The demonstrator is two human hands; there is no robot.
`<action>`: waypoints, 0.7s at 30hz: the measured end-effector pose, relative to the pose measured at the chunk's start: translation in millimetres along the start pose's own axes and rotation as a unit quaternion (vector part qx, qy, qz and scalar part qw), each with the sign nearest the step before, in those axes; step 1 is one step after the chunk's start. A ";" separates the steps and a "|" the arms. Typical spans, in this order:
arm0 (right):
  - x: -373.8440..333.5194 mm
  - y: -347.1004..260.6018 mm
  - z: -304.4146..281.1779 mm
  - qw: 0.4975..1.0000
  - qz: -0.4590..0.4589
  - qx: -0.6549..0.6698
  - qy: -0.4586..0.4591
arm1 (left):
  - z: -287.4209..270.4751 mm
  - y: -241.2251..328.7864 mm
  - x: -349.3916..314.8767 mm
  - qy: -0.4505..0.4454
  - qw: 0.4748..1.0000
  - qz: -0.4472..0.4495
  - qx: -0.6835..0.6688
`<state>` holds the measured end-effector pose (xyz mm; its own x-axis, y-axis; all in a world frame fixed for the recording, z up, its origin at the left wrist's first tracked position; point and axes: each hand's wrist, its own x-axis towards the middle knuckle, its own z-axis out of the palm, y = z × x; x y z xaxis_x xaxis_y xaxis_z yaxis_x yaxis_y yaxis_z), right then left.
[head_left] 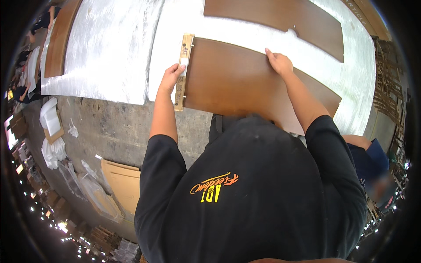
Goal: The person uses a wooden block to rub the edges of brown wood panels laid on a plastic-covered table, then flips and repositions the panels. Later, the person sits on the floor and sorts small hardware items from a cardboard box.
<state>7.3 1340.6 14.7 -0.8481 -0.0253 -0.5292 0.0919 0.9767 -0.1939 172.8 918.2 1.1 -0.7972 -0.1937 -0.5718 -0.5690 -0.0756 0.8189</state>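
Note:
A brown wooden panel (232, 79) lies in front of me, its near edge reaching my waist. Along its left end stands a narrow, pale wooden strip (179, 94) with handwriting and small pins facing the panel. My left hand (170, 79) is closed around the middle of this strip, thumb on top. At the panel's far edge, right of its middle, my right hand (280, 62) holds on with the thumb pointing left; its other fingertips are partly hidden. Beyond lies a second brown panel (276, 15) with a small notch in its near edge.
Plastic-wrapped work surfaces (109, 48) lie beneath and to the left. Another brown panel (63, 37) rests at the far left. Cardboard sheets (123, 182) and plastic wrapping (52, 151) are on the concrete floor. A person (370, 160) is close at my right; others work far left.

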 end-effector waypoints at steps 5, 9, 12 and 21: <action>-9.5 -3.0 -8.3 0.999 0.032 0.028 0.009 | 2.2 -2.2 6.9 -0.022 0.999 -0.019 -0.037; -13.1 -3.0 -13.2 0.999 0.041 0.025 0.024 | 3.6 -0.6 2.0 -0.015 0.999 0.006 -0.049; -13.5 -0.6 -12.7 0.997 0.053 0.046 0.029 | 11.7 -4.2 -3.3 0.005 0.999 0.017 -0.034; -15.1 3.6 -11.9 0.998 0.039 0.036 0.040 | 18.5 -23.3 7.5 0.148 0.951 0.116 0.244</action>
<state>14.2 1347.0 31.9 -0.8752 0.0707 -0.4786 0.1952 0.9568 -0.2155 176.3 936.6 -23.1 -0.8625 -0.4215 -0.2801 -0.4676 0.4521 0.7596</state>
